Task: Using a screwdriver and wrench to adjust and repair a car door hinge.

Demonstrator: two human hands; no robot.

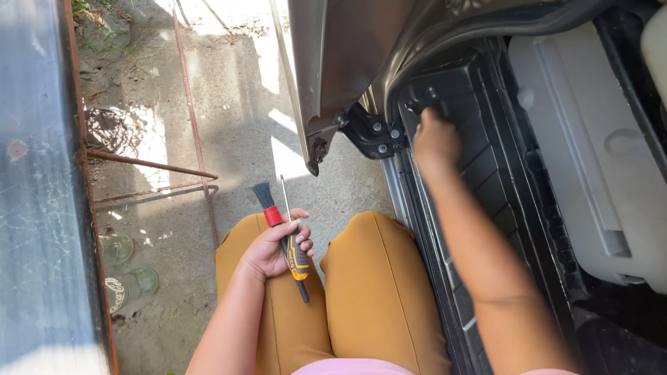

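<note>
My left hand (272, 246) rests on my left thigh and grips two tools together: a small brush (267, 201) with dark bristles and a red ferrule, and a screwdriver (294, 251) with a yellow-and-black handle, its thin shaft pointing away from me. My right hand (435, 142) reaches forward into the car's black plastic door sill (486, 167), its fingers pressed on the sill's far end near the door hinge (379, 135). I cannot see what the fingertips hold, if anything. My knees in mustard trousers (375, 278) are between the two arms.
The open car door (326, 69) hangs ahead, above the concrete ground (243, 104). A grey seat base (590, 139) fills the right. A rusty metal frame (146, 167) and two glass bottles (128, 288) lie at the left beside a grey panel (35, 208).
</note>
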